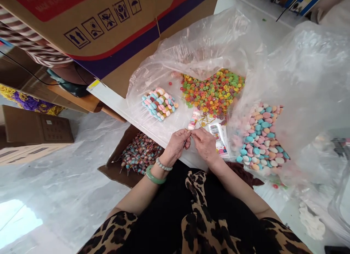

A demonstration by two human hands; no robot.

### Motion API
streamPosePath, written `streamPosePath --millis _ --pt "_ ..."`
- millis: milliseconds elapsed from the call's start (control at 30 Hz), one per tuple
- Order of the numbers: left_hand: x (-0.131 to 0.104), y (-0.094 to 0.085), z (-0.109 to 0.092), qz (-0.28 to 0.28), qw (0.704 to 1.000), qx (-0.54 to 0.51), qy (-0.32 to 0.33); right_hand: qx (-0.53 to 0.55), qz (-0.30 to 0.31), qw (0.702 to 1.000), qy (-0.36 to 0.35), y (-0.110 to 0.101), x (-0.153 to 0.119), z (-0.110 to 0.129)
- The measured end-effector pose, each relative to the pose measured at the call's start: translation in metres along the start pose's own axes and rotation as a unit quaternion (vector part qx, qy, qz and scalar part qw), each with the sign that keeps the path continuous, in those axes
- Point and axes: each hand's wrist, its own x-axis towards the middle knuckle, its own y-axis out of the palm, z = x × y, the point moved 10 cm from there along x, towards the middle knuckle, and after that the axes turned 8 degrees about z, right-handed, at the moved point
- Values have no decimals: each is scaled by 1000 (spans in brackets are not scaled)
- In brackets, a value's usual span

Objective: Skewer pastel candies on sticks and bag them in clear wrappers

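Observation:
A small clear packet of pink and white candies [194, 119] stands out beyond my fingertips, its lower end pinched between both hands. My left hand [177, 143] has its fingers closed on that end. From the right, my right hand [203, 143] pinches the same end with thumb and forefinger. Gold twist ties [207, 120] lie just beyond my right hand, beside a stack of printed cards [218, 139]. Small colorful ring candies [216, 90] are heaped on clear plastic farther off. A group of pastel candy pieces [159, 104] sits to the left.
Pastel oval candies [264, 137] lie in a plastic bag [314, 82] at right. A large cardboard box [115, 39] stands at the upper left. Below the table edge, an open carton [113, 166] holds many packed candies. A person's striped sleeve [30, 39] shows at far left.

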Motion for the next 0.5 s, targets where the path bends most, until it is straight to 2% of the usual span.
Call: streamPosePath --millis 67,100,167,233,267,300,333,367,400,433,500 --pt "0 -5 -3 -27 999 23 31 180 17 978 107 12 0 -27" --pt "-1 -7 -4 -40 998 37 41 272 28 948 161 22 -2 -39" --pt "-2 -10 -3 -51 996 54 40 433 64 866 242 42 -6 -54" --pt "-3 -7 0 -21 999 48 16 542 126 786 270 57 -8 -53" --pt "-4 -2 2 11 999 40 -2 573 162 758 266 61 -9 -48" --pt "-5 3 4 48 998 33 -22 588 195 743 253 61 -9 -42" --pt "-7 9 6 87 995 27 -43 587 225 743 231 58 -10 -35" --pt "-11 14 8 126 989 24 -67 568 249 758 203 54 -11 -29" --pt "-14 19 11 163 982 24 -94 530 266 787 172 48 -12 -22" --pt "-18 23 13 195 973 27 -119 469 273 829 139 42 -14 -17" --pt "-24 27 14 246 954 49 -161 313 255 911 83 27 -18 -6"
